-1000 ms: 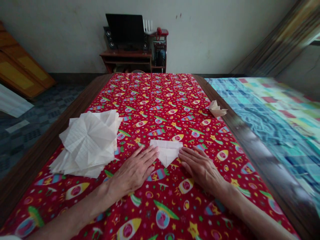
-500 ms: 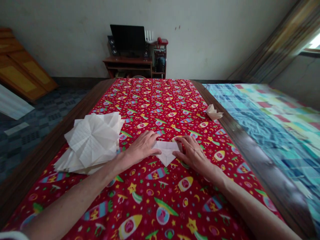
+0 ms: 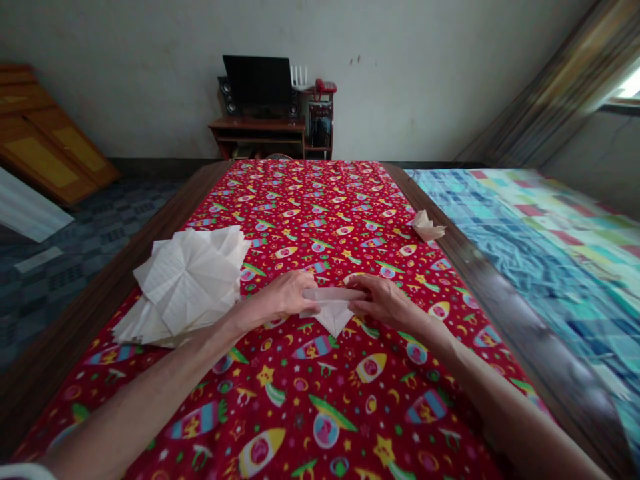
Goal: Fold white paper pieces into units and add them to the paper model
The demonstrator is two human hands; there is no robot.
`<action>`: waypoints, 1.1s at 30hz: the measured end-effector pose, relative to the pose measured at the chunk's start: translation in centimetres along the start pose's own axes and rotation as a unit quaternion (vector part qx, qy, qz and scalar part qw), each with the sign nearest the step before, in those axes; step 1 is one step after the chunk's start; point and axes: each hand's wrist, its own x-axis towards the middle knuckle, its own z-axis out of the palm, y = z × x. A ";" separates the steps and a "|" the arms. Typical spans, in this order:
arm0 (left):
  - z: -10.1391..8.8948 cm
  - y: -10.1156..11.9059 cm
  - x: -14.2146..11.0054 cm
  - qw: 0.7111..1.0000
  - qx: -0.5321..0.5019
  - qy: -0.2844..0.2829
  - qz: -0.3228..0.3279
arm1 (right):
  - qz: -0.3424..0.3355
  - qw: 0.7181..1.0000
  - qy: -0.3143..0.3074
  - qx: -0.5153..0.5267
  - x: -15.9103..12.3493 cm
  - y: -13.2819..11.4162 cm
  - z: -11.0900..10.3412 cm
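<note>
A long table [image 3: 505,333] with a dark wooden rim runs away from me, most of its top under a red cloth [image 3: 320,233] printed with rockets, stars and moons. On the cloth to my left lies a pile of folded white papers [image 3: 185,277], the top one creased outward from its middle. Next in size come my two hands, close together in front of me. My left hand [image 3: 289,293] pinches the left end of the small folded paper [image 3: 334,315], thumb and fingers closed on it; my right hand [image 3: 383,299] has the right end in the same close pinch. The paper is between them at the middle of the near cloth, its point toward me. Smallest is a pointed folded paper piece [image 3: 429,227], near the right rim.
</note>
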 end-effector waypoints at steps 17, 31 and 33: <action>0.8 1.5 -4.4 0.934 0.287 0.186 0.105 | -0.165 0.953 0.063 -0.247 0.1 -2.5 0.3; 3.1 -1.1 -5.2 0.972 -0.034 0.230 0.038 | -0.033 0.998 0.045 0.020 -1.7 -1.2 0.4; 3.2 -1.4 -5.0 0.969 -0.074 0.236 0.024 | 0.003 0.998 0.048 0.035 -1.5 -1.2 0.4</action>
